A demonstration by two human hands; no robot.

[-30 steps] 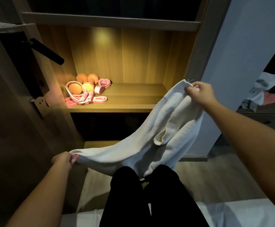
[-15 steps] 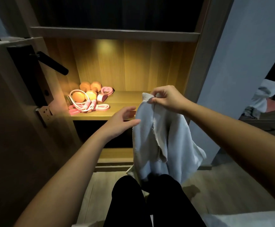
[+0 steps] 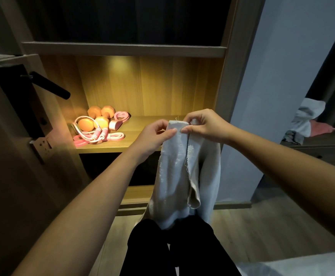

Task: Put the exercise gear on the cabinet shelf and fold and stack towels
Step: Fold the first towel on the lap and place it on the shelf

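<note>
Nearest, a pale grey-white terry towel (image 3: 174, 172) hangs doubled lengthwise down to the person's black-trousered knees (image 3: 162, 236). Its top corners meet where the left hand (image 3: 154, 135) and right hand (image 3: 204, 126) each pinch the upper edge. Folding looks barely begun, and no finished stack shows. Beyond, on the lit wooden cabinet shelf (image 3: 136, 141), the orange dumbbells (image 3: 101, 118), pink skipping rope (image 3: 98, 134) and pink flat band (image 3: 115, 136) already lie together at its left end, so that half seems done.
</note>
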